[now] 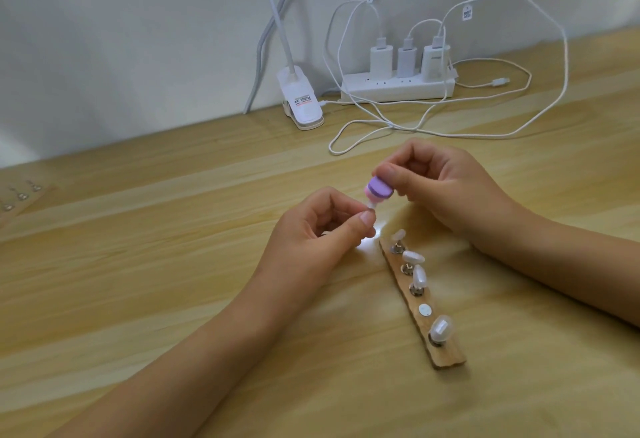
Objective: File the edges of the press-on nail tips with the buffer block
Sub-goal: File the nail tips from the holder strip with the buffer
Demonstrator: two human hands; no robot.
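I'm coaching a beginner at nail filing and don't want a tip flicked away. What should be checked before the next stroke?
1. The right hand grips the buffer block: ok.
2. The left hand pinches the nail tip: ok, though its fingers hide most of the tip.
3. The block meets the tip's edge, not its face: cannot tell.
4. The empty pad on the wooden holder is free for the tip: ok.
5. The four other tips sit on the holder: ok.
6. The cables lie away from both hands: ok.
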